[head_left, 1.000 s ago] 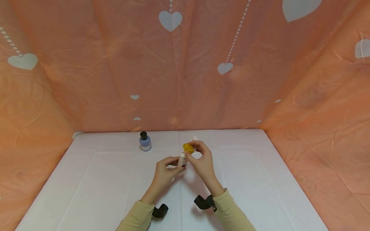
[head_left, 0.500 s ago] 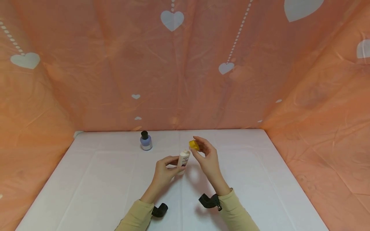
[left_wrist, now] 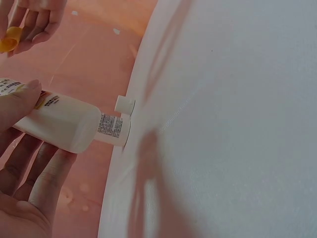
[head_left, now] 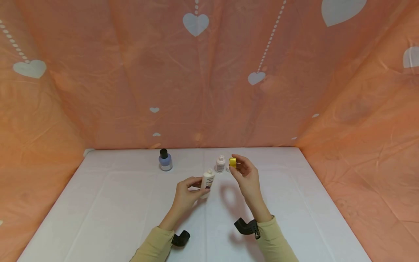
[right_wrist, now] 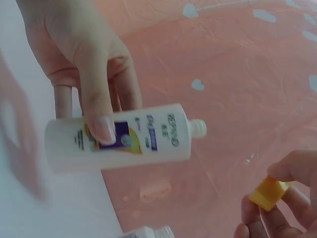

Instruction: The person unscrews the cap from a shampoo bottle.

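My left hand [head_left: 188, 194] grips a white plastic bottle [right_wrist: 119, 139] with a printed label, held up off the table and slightly tilted. Its narrow threaded neck is bare. To the right, my right hand [head_left: 247, 176] pinches a yellow cap [right_wrist: 270, 192] between thumb and fingers, apart from the bottle. Behind the hands a smaller white bottle [head_left: 220, 164] stands uncapped on the table. A white cap [left_wrist: 125, 104] lies beside it, partly hidden by my right hand in the head view.
A blue bottle with a black cap [head_left: 165, 161] stands at the back left of the white-covered table [head_left: 114, 211]. Orange sheeting with white hearts [head_left: 203, 91] hangs behind the table and along both sides.
The yellow cap has come away from near the white bottle's neck, as my right hand moved right with it. The smaller white bottle has come into view. My left hand has barely moved.
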A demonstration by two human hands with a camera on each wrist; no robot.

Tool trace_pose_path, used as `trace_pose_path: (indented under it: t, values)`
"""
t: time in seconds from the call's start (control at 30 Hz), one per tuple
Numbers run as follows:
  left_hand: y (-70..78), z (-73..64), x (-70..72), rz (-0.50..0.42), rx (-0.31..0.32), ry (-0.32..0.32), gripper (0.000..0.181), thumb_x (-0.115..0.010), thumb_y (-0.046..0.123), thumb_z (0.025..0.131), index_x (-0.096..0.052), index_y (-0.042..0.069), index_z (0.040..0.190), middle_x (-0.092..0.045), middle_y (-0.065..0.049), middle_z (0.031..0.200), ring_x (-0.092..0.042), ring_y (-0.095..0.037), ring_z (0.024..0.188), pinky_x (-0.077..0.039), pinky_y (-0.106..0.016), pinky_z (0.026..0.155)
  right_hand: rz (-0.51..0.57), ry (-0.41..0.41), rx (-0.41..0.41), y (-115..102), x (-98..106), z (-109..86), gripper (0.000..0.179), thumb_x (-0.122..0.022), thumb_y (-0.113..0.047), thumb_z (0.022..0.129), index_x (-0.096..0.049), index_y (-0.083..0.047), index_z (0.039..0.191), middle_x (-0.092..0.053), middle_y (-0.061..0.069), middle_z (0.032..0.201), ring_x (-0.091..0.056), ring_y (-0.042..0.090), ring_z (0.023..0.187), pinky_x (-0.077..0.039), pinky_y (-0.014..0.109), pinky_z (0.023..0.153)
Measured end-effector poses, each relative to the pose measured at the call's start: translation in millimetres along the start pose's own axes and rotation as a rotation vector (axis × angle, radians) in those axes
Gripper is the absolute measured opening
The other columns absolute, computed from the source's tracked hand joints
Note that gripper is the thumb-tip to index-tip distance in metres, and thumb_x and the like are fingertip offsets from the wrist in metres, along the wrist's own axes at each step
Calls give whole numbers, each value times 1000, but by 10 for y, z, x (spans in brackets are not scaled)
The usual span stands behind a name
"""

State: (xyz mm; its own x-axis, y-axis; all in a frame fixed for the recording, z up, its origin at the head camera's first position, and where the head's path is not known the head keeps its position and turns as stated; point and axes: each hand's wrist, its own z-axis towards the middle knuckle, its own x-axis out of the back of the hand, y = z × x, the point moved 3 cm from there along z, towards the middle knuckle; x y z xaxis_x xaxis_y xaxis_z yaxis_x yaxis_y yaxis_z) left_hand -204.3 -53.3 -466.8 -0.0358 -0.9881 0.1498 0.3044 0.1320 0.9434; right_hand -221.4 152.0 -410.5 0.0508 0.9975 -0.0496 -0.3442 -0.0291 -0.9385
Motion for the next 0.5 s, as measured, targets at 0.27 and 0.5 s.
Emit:
trace_pose_path:
  t: [0.27,0.5]
  values:
    - [-152,36,-7,-33,5,-8,35,-84,7,72,-73,6,105,-69,-6,97,-64,-21,87,-57,-29,71,77,10,-65,37,168,8,38,-63,10,87,-58,2,123,-54,29,117,-63,20,97,-52,24,84]
    - [-38,73,-41,-23,35,1,35,-82,1,72,-72,2,106,-69,-11,99,-64,-24,88,-57,-27,71,51,20,-160,164,319,24,35,-66,3,87,-58,3,121,-54,26,118,-65,17,94,-51,26,87]
